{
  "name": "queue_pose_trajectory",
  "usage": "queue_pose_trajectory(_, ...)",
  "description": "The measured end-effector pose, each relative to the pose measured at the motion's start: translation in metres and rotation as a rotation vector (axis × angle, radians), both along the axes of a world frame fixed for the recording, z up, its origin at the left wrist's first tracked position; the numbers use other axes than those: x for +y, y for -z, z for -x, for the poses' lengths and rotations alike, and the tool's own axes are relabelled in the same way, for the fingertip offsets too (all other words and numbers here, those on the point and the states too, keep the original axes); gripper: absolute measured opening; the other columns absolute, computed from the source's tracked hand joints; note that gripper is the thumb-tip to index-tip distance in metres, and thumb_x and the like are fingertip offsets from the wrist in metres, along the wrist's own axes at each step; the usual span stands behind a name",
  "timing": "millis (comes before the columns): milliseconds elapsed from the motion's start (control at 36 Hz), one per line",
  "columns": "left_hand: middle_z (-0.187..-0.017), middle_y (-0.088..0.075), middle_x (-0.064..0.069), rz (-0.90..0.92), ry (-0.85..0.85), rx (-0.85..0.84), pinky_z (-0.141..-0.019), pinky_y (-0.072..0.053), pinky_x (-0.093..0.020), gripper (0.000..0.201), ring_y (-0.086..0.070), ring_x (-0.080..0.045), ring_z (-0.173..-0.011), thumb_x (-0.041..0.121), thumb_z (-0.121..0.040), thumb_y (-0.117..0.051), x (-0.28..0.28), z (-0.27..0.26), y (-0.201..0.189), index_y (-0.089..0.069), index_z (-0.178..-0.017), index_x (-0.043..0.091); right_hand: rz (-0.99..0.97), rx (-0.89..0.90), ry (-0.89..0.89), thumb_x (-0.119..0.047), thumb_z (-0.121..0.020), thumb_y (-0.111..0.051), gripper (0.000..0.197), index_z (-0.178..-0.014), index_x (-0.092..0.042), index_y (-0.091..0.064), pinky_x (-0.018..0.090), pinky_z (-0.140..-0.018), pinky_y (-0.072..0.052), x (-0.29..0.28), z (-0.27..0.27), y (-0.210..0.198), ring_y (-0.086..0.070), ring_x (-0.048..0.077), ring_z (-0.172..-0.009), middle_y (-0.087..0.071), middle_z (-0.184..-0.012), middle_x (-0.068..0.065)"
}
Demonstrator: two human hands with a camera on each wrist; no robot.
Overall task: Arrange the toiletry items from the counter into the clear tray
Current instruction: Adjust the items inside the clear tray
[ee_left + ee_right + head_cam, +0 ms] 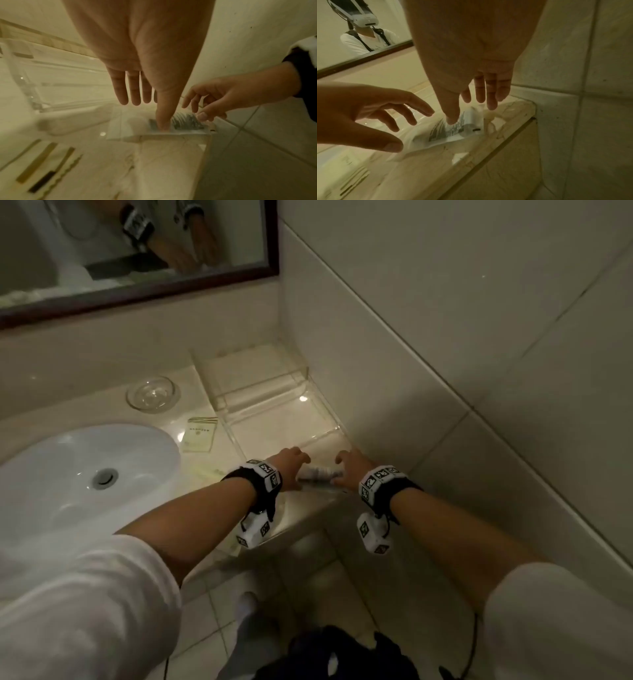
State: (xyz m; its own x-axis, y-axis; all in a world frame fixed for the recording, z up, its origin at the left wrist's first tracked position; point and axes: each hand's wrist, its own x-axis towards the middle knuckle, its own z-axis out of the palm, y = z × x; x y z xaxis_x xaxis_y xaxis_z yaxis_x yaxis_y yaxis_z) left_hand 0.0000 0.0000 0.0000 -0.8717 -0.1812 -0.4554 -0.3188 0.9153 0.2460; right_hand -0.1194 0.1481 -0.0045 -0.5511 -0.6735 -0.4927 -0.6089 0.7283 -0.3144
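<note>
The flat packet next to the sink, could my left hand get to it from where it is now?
Probably yes. The packet lies in the open on the counter, with nothing over it, and the left hand holds nothing, only touching the white tube.

Dim, yellowish bathroom: pale tiled wall (pixel 445 313) at right, dark-framed mirror (pixel 137 251) far left, white sink (pixel 85 474) at left in marble desk (pixel 308 508), tiled floor (pixel 308 594) near.

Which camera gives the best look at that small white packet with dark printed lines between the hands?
The right wrist view: the small white packet with dark printed lines lies unobstructed, print facing the camera. In the left wrist view the left hand's thumb crosses it. In the head view it is a small pale shape between both hands.
</note>
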Motion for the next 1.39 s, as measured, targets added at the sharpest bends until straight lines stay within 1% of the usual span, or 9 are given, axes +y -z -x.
queue_pose_trajectory(417,-0.13,-0.034,-0.013,0.061,0.078,-0.053,-0.085,-0.049,-0.041,0.058,-0.055,-0.035,-0.108,0.028,-0.08,-0.071,-0.008,0.008,0.006,-0.041,-0.126,0.008,-0.076,0.03,0.015,-0.028,-0.077,-0.076,0.05,-0.116,-0.013,-0.049,0.04,-0.093,-0.046,-0.01,-0.005,0.012,-0.053,0.031,-0.102,-0.034,-0.125,0.009)
queue_pose_trajectory(528,-0.127,-0.038,-0.013,0.018,0.106,-0.042,-0.09,-0.047,-0.043,0.055,-0.055,-0.035,-0.109,0.024,-0.078,-0.071,-0.005,0.011,0.007,-0.043,-0.122,0.007,-0.079,0.031,0.0,-0.024,-0.079,-0.074,0.043,-0.113,-0.011,-0.05,0.035,-0.087,-0.044,-0.014,-0.009,0.013,-0.054,0.03,-0.102,-0.042,-0.123,0.01)
queue_pose_trajectory(667,-0.125,-0.049,-0.018,-0.06,0.077,-0.037,-0.093,-0.042,-0.039,0.045,-0.052,-0.035,-0.116,0.029,-0.087,-0.06,-0.01,0.014,0.008,-0.045,-0.12,0.002,-0.091,-0.042,0.04,-0.024,-0.082,-0.069,0.033,-0.109,-0.012,-0.054,0.03,-0.078,-0.041,-0.016,-0.007,0.007,-0.058,0.029,-0.103,-0.059,-0.113,0.011)
queue_pose_trajectory(806,-0.114,-0.058,-0.016,-0.153,0.046,-0.062,-0.082,-0.043,-0.036,0.047,-0.057,-0.033,-0.103,0.047,-0.093,-0.041,-0.019,0.019,-0.003,-0.055,-0.109,0.005,-0.077,-0.074,0.052,-0.025,-0.084,-0.066,0.036,-0.114,-0.006,-0.058,0.029,-0.081,-0.042,-0.024,0.001,-0.01,-0.057,0.028,-0.106,-0.061,-0.113,0.012)
queue_pose_trajectory(889,-0.112,-0.059,-0.018,-0.17,0.034,-0.032,-0.081,-0.042,-0.035,0.049,-0.057,-0.033,-0.102,0.045,-0.095,-0.038,-0.03,0.021,-0.018,-0.056,-0.111,0.002,-0.019,-0.153,0.099,-0.026,-0.085,-0.067,0.03,-0.107,-0.008,-0.059,0.027,-0.067,-0.042,-0.032,0.008,-0.026,-0.057,0.023,-0.084,-0.061,-0.099,0.011)
queue_pose_trajectory(1055,-0.115,-0.059,-0.016,-0.273,-0.096,0.049,-0.077,-0.036,-0.031,0.04,-0.052,-0.026,-0.093,0.036,-0.095,-0.047,-0.071,0.023,-0.039,-0.058,-0.116,0.004,0.325,-0.396,0.421,-0.029,-0.084,-0.07,0.03,-0.106,-0.011,-0.061,0.023,-0.049,-0.037,-0.053,0.012,-0.042,-0.043,0.012,-0.057,-0.051,-0.07,0.002)
queue_pose_trajectory(1139,-0.113,-0.06,-0.019,-0.261,-0.163,0.111,-0.081,-0.042,-0.035,0.042,-0.056,-0.033,-0.102,0.038,-0.092,-0.052,-0.094,0.017,-0.041,-0.06,-0.114,0.003,0.471,-0.44,0.485,-0.028,-0.084,-0.07,0.026,-0.1,-0.009,-0.062,0.021,-0.043,-0.031,-0.073,0.009,-0.047,-0.037,0.011,-0.049,-0.047,-0.064,0.001)
queue_pose_trajectory(1222,-0.122,-0.053,-0.016,-0.239,-0.294,0.177,-0.09,-0.045,-0.036,0.051,-0.053,-0.033,-0.112,0.049,-0.084,-0.058,-0.113,0.009,-0.037,-0.059,-0.117,0.01,0.558,-0.407,0.525,-0.028,-0.084,-0.07,0.026,-0.1,-0.009,-0.064,0.021,-0.044,-0.032,-0.097,0.007,-0.049,-0.041,0.01,-0.052,-0.05,-0.064,-0.002)
queue_pose_trajectory(1389,-0.139,-0.039,-0.015,-0.325,-0.58,0.204,-0.098,-0.041,-0.036,0.06,-0.047,-0.032,-0.123,0.042,-0.088,-0.059,-0.136,0.001,-0.03,-0.043,-0.136,0.011,0.591,-0.329,0.564,-0.031,-0.082,-0.07,0.031,-0.093,-0.002,-0.065,0.024,-0.05,-0.037,-0.133,0.002,-0.049,-0.046,0.014,-0.057,-0.053,-0.068,0.003)
